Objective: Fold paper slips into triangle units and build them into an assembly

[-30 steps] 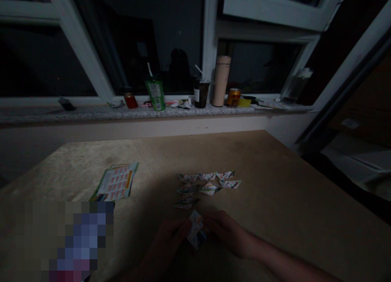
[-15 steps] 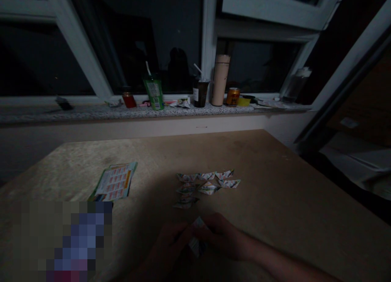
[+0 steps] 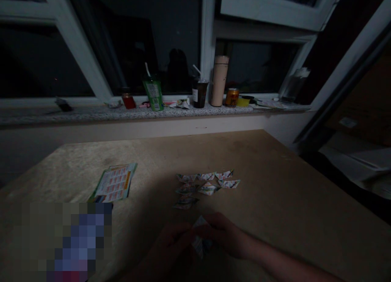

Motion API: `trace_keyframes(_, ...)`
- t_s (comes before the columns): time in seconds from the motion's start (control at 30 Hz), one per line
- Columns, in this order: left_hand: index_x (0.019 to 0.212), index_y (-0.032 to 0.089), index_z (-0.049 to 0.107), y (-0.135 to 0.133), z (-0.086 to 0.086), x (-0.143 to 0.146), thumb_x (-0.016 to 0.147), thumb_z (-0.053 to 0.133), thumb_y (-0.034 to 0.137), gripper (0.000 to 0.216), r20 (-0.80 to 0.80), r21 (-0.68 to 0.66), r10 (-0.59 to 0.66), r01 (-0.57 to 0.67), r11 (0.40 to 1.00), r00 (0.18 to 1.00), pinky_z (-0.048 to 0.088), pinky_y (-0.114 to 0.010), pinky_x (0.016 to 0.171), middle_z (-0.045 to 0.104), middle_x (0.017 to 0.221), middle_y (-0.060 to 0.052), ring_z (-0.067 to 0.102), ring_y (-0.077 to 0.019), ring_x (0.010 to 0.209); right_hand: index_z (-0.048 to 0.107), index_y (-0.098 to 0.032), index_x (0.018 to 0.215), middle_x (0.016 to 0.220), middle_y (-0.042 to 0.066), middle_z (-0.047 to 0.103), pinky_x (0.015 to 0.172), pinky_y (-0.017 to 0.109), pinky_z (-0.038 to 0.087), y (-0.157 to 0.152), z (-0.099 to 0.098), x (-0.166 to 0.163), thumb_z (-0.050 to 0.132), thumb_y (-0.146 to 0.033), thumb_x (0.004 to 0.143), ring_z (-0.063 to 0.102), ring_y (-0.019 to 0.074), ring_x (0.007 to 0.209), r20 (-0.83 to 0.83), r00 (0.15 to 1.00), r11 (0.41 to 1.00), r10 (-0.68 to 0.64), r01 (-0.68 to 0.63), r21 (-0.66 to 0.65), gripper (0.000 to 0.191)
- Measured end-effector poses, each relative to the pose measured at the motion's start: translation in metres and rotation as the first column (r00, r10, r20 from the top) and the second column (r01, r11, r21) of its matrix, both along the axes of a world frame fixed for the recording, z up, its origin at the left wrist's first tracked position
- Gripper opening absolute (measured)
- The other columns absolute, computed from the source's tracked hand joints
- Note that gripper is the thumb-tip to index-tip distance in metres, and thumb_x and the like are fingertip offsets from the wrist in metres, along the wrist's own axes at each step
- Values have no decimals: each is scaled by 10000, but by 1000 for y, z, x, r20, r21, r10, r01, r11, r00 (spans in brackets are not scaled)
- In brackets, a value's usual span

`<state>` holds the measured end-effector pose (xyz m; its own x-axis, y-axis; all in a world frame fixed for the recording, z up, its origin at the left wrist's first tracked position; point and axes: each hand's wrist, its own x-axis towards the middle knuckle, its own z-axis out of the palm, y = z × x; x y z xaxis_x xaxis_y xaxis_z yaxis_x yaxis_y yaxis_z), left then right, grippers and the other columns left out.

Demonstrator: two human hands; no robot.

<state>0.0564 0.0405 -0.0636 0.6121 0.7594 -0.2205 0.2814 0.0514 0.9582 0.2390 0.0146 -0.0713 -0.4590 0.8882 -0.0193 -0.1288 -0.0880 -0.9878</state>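
In a dim room, two bare hands meet over the near edge of a table, pinching a small piece of folded paper (image 3: 198, 244) between them. The left hand (image 3: 171, 239) grips its left side with the thumb on top; the right hand (image 3: 229, 235) lays its fingers across the upper part and grips there, though shadow hides most of the fingertips. The paper shows a pale, pointed tip above the fingers and printed, angular faces below. It should be very light and thin, stiffer along its creases than across its flat faces, and easy to crush or tear, so a gentle hold at the folded edges seems best. Just beyond lie several small folded paper shapes (image 3: 208, 188), pointed at the ends like little boats, with multicoloured print. To the left rests a flat stack of glossy-looking printed sheets (image 3: 113, 182). The table (image 3: 275, 176) is smooth, matt and brownish. Behind it, a speckled, stone-like windowsill (image 3: 122, 116) holds a green cup (image 3: 154, 95) and a tall, cylindrical pinkish flask (image 3: 219, 84).
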Motion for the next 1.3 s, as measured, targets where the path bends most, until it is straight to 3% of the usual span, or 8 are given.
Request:
trace_keyframes(0.17,676,154,673,1,0,-2,786,494,680,566,-8,-30,41,-41,999,999,446,-230,561,664,573,-16,608,-177,572,554,-133,692,622,-18,455,507,203,327,2,3,1,526,-615,817,374,88,556,40,997,996,-62,59,72,498)
trace_keyframes(0.47,677,171,726,2,7,-3,889,404,574,557,-14,68,-66,67,995,998,457,-244,681,722,652,-26,639,-184,640,523,-136,664,612,-26,415,495,202,297,2,6,4,517,-579,843,339,84,554,69,995,991,-74,66,114,478)
trace_keyframes(0.6,630,174,720,1,9,-2,840,451,603,549,-35,54,55,-53,997,998,458,-262,683,717,655,-33,639,-214,686,520,-136,661,611,-28,390,484,206,269,5,3,7,516,-600,832,320,84,554,128,988,987,-81,62,149,495)
trace_keyframes(0.77,745,189,727,1,3,-4,743,552,625,469,-46,3,211,-211,978,976,459,-299,729,713,702,-24,624,-241,747,435,-156,584,566,-46,301,447,219,188,5,-1,11,467,-615,852,244,76,522,203,974,987,-104,76,142,532)
trace_keyframes(0.87,768,178,727,2,3,-2,748,546,632,489,-57,34,143,-142,989,988,454,-303,740,716,780,-40,621,-249,797,426,-162,585,555,-50,298,440,219,183,3,-1,10,471,-623,845,239,74,513,195,978,991,-76,52,124,531)
trace_keyframes(0.97,765,158,726,3,5,1,798,496,610,509,-105,73,71,-63,995,992,452,-291,696,707,733,-41,622,-235,741,418,-166,579,532,-56,295,426,219,173,3,-2,9,483,-626,837,232,69,495,190,979,992,-70,49,115,531)
trace_keyframes(1.1,723,178,716,4,5,2,840,477,563,468,-123,147,71,-52,988,990,438,-255,664,699,705,-17,614,-210,717,394,-168,561,528,-61,281,426,218,169,4,-5,9,498,-647,814,229,65,495,195,977,993,-87,69,97,552)
trace_keyframes(1.3,688,164,702,5,4,0,836,473,597,512,-72,85,75,-69,994,995,440,-243,615,686,650,-23,611,-199,652,383,-168,548,517,-67,261,415,224,137,4,-6,8,451,-682,818,189,55,477,201,977,997,-75,68,44,584)
